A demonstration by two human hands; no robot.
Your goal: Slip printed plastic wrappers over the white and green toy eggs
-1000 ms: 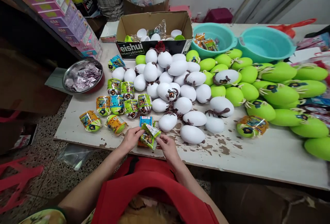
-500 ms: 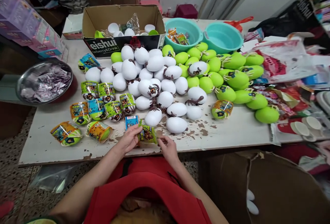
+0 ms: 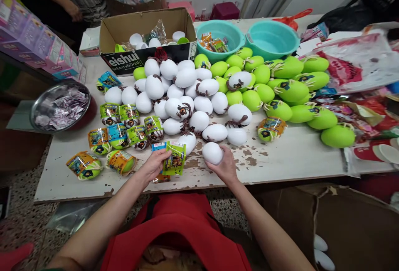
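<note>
My left hand pinches a green printed plastic sleeve near the table's front edge. My right hand is wrapped round a white plastic egg, the nearest one of a big pile of white eggs in the middle of the table. Several eggs wrapped in printed sleeves lie in rows to the left of my left hand. Green eggs are heaped to the right of the white pile.
A cardboard box with egg halves stands at the back, two teal basins beside it. A metal bowl of foil packets sits left. An open carton is below right. Another person's arm shows top left.
My right hand let go of the green sleeve, moved right and closed on the nearest white egg. My left hand kept the sleeve and raised it a little.
</note>
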